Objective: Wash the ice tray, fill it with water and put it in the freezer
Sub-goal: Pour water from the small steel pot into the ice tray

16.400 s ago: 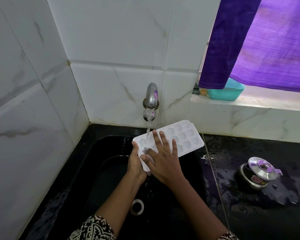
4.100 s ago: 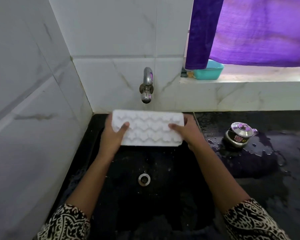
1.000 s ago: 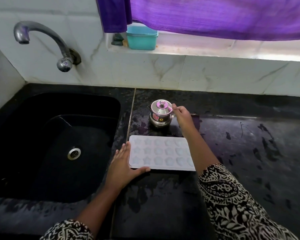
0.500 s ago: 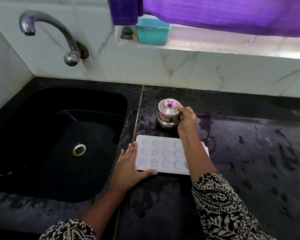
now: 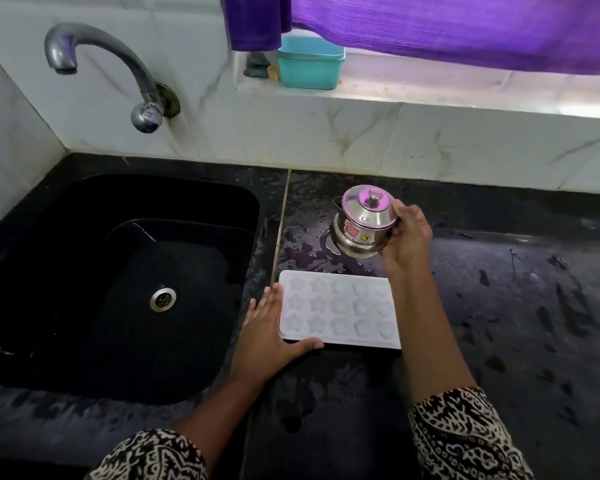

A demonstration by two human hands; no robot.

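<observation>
Now that the right hand (image 5: 407,233), fingers curled round the pot (image 5: 364,221), has lifted it, the tray (image 5: 338,311) lies just beside them, braced by the left hand (image 5: 267,327) with straight fingers, so filling seems next.

Sink (image 5: 201,216) L of tray (image 5: 338,311), pot (image 5: 361,226) behind

White ice tray (image 5: 338,311), black sink (image 5: 187,271)
</observation>
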